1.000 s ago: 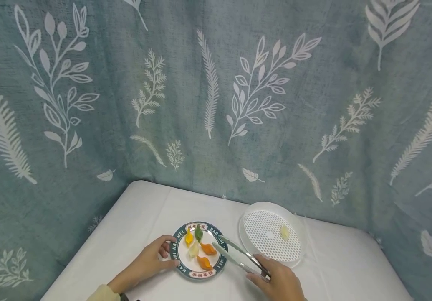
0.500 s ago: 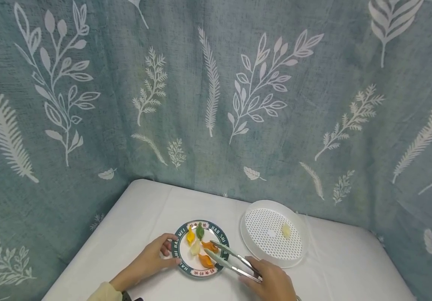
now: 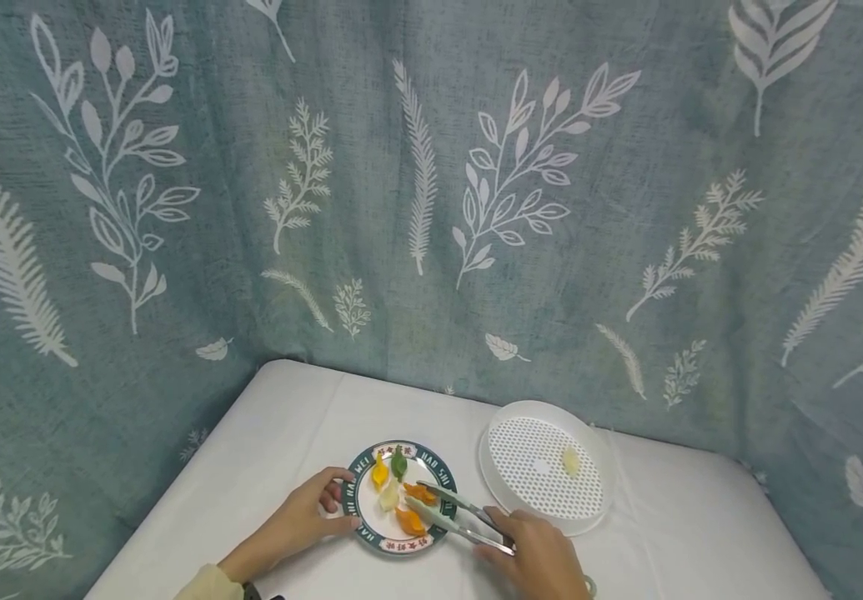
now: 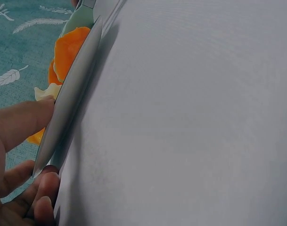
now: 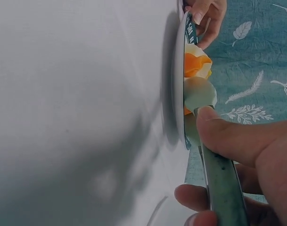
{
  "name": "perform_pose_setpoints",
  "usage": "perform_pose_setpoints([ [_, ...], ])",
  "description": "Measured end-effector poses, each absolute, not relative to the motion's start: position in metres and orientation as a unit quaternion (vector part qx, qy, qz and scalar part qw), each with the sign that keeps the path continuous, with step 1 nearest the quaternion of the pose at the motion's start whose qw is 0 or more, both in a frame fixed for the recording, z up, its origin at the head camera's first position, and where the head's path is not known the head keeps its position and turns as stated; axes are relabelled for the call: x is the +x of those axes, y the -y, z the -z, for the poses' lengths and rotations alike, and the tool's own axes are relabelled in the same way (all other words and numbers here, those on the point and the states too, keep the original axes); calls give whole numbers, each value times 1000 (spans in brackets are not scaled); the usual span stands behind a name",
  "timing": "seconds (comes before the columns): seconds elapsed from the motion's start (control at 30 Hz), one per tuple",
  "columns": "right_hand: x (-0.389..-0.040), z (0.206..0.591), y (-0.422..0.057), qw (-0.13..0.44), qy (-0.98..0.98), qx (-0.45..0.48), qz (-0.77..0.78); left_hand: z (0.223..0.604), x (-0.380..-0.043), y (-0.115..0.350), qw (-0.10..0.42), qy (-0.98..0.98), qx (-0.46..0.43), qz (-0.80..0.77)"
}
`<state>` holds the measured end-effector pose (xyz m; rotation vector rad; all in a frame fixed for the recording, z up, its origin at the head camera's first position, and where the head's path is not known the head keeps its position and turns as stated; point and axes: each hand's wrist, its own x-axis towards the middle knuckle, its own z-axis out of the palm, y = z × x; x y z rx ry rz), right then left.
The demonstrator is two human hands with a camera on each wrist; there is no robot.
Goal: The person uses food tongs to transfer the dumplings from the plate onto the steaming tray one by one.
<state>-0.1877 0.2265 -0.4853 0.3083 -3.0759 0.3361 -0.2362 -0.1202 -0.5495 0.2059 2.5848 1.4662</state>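
Note:
A round plate point(image 3: 371, 537) with a dark green, lettered rim holds several dumpling-shaped pieces: yellow point(image 3: 379, 473), green point(image 3: 398, 463), cream point(image 3: 388, 498) and two orange. My left hand point(image 3: 303, 521) holds the plate's left edge, thumb on the rim and fingers at its underside in the left wrist view. My right hand point(image 3: 539, 554) grips metal tongs point(image 3: 469, 534) with pale green tips. Those tips reach over the plate on either side of the upper orange piece point(image 3: 420, 493). Just below them lies the other orange piece point(image 3: 410, 522).
To the right of the plate stands a round white perforated tray point(image 3: 488, 467) bearing one cream piece point(image 3: 570, 461). Both sit on a white-covered table point(image 3: 288, 417). A blue-green curtain point(image 3: 371, 208) with white leaf prints hangs behind and at the left.
The tongs moved left from the plate's right edge to the upper orange piece, and their tips came closer together. My left hand stayed at the plate's rim.

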Motion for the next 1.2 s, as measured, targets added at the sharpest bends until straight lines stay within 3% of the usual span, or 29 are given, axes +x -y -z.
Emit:
perform_pose_setpoints([
  [0.43, -186, 493, -236, 57, 980, 142, -125, 551, -237, 117, 86, -864, 62, -493],
  [0.7, -185, 489, -239, 68, 980, 104, -154, 549, -234, 120, 79, -865, 76, -490],
  [0.97, -183, 483, -248, 115, 977, 86, -161, 551, -234, 122, 71, -862, 84, -495],
  [1.2, -184, 475, -260, 109, 978, 57, -168, 550, -235, 121, 72, -862, 80, -495],
])
